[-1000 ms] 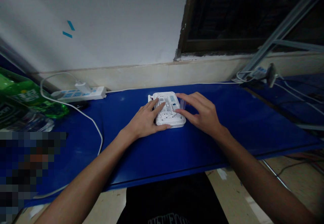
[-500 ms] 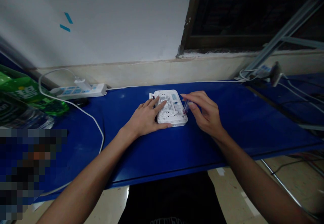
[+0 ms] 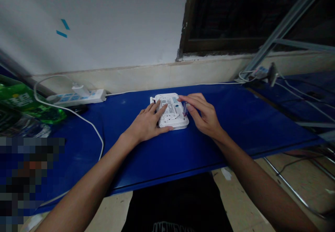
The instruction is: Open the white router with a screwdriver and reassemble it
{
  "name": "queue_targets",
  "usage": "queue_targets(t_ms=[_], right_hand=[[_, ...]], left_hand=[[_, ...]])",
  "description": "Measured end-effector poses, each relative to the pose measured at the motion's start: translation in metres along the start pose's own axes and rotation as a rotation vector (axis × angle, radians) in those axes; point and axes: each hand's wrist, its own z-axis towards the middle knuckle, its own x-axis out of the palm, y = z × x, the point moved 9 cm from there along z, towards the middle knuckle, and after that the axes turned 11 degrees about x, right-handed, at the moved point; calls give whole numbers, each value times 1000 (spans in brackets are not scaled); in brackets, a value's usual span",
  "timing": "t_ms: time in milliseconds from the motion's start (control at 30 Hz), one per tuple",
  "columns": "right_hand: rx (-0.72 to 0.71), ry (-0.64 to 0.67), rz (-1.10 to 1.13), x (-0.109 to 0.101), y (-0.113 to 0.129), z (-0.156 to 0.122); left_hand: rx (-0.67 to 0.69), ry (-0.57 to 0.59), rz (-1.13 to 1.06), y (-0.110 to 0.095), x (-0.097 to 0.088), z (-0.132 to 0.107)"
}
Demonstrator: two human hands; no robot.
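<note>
A white router (image 3: 172, 118) is laid flat on the blue bench (image 3: 235, 127), near the middle and toward the back edge. It is pressed by the spread left fingers (image 3: 160, 109). A small tube (image 3: 185, 109) is pinched narrowly by the right fingers (image 3: 191, 100) at the router's right edge.

The left hand (image 3: 146, 123) was observed palm down, with the fingers (image 3: 160, 109) spread and directed forward. The right hand (image 3: 203, 115) was held with the fingers curled, the thumb (image 3: 188, 108) opposing the forefinger (image 3: 191, 100) in a pinch. The left forearm (image 3: 86, 175) and right forearm (image 3: 258, 183) extended inward from the lower corners, converging toward the hands.
</note>
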Motion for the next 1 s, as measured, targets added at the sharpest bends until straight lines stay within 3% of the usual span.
queue_targets(t_ms=[267, 500, 733, 900, 1000], right_hand=[[10, -92, -15, -6, -6, 0], [39, 58, 31, 2, -3, -1], [45, -82, -12, -7, -12, 0], [56, 61, 17, 1, -5, 0], [36, 59, 39, 1, -2, 1]], left_hand=[[-15, 37, 4, -2, 1, 0], [-10, 32, -5, -2, 2, 0], [-11, 36, -30, -2, 1, 0], [-15, 37, -33, -3, 0, 0], [-8, 33, -40, -3, 0, 0]])
